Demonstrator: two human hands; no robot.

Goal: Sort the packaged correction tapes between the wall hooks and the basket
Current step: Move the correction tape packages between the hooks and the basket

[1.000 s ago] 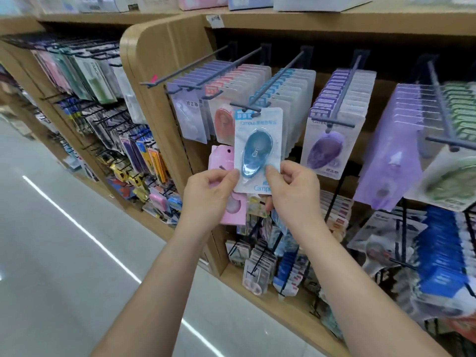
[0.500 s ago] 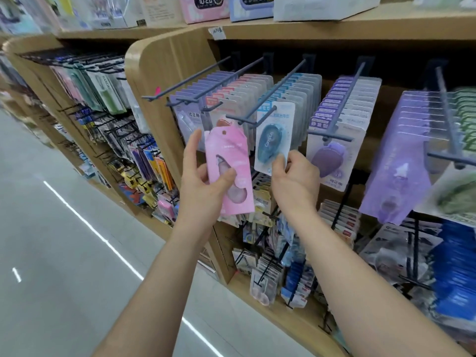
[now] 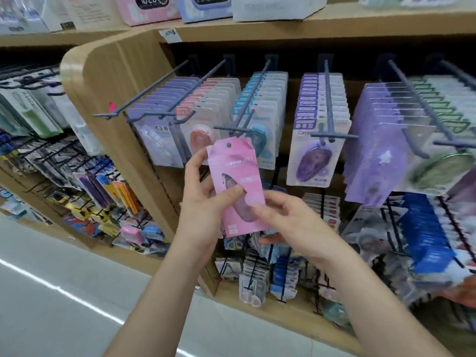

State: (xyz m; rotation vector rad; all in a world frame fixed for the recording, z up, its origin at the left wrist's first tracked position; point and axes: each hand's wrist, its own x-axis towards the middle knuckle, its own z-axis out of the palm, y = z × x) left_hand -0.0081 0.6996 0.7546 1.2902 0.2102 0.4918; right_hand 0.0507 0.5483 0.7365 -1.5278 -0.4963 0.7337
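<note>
A pink packaged correction tape [image 3: 238, 171] is upright in front of the hook display, below the tip of the blue-pack hook [image 3: 233, 130]. My left hand [image 3: 206, 199] grips it from the left, thumb across its front. My right hand [image 3: 286, 217] touches its lower right edge with the fingertips. Behind it hang rows of packs on wall hooks: lilac [image 3: 157, 140], salmon [image 3: 198, 132], blue [image 3: 265, 140] and purple [image 3: 313, 161]. No basket is in view.
More purple [image 3: 373, 155] and green packs [image 3: 443, 166] hang at the right, dark blue packs [image 3: 422, 233] below. Small items fill the lower hooks [image 3: 255, 276]. A wooden shelf end [image 3: 103, 99] divides off another display at the left. Grey floor [image 3: 51, 305] lies below.
My right hand let go of the blue pack, which now hangs on its hook, and came to the pink pack. My left hand raised the pink pack toward the middle.
</note>
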